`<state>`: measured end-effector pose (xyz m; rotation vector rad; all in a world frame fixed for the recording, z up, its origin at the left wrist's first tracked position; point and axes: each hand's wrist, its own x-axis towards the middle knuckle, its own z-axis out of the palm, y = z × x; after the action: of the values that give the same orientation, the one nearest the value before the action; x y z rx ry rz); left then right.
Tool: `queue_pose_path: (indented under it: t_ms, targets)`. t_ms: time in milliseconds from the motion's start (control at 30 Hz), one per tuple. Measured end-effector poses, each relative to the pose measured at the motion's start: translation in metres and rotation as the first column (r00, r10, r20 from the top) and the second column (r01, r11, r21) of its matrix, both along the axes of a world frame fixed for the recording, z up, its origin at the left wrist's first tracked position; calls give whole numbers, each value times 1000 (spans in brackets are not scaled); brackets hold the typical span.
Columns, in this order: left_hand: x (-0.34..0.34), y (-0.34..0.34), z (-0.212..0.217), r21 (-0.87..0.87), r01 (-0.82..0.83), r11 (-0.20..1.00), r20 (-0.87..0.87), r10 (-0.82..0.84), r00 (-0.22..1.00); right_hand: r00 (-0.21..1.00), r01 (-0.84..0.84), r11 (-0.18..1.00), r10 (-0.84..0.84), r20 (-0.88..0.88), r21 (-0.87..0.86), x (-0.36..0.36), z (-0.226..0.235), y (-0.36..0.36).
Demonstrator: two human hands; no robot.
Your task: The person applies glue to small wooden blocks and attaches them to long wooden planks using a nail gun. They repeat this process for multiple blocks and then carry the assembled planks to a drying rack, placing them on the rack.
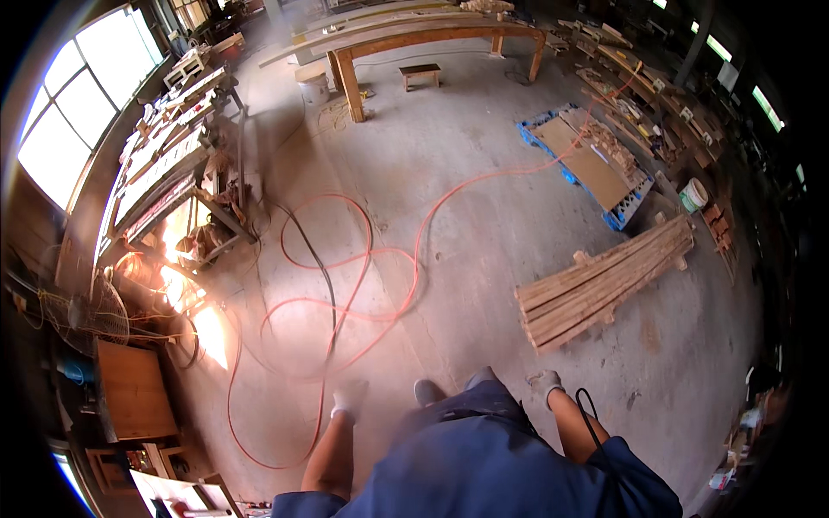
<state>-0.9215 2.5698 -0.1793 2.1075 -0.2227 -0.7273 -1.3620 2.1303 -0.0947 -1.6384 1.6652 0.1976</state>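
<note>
My left hand [350, 399], in a pale glove, hangs beside my body over the floor. It is blurred, and its fingers cannot be made out. A red hose [416, 259] loops across the floor ahead, its nearest bend passing close to that hand. My right hand [544, 384] wears a grey-white glove and hangs at my right side. Its fingers are loosely bent and a little apart, with nothing seen in them. A thin black cord [591, 414] loops beside my right forearm. Ahead of this hand, a stack of long wooden strips [604, 281] lies on crosspieces.
A dark cable [302, 233] crosses the hose. Farther right lies a blue pallet [635, 207] bearing cardboard and wood pieces, with a white bucket [693, 195] nearby. A long wooden table [345, 73] and a small stool [420, 76] stand ahead; a cluttered workbench [164, 177] and fan [86, 315] are left.
</note>
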Motion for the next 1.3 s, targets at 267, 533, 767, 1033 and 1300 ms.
queue_pose_path:
  t_ms: [267, 533, 767, 1033, 1300]
  targets:
    - [112, -165, 75, 27, -148, 989, -256, 150, 955, 997, -43, 997, 39, 59, 67, 111, -54, -115]
    - [110, -236, 107, 355, -200, 913, -420, 347, 838, 858, -490, 871, 488, -162, 28, 267, -88, -340]
    - [160, -282, 13, 446, 34, 894, -319, 124, 940, 921, -280, 960, 272, 277, -14, 513, 29, -500]
    - [330, -504, 106, 242, -79, 967, -474, 189, 860, 739, 117, 894, -370, 564, 433, 652, 42, -589]
    - [546, -630, 5, 236, 1, 972, -377, 91, 922, 865, 407, 861, -470, 174, 305, 643, -3, -702]
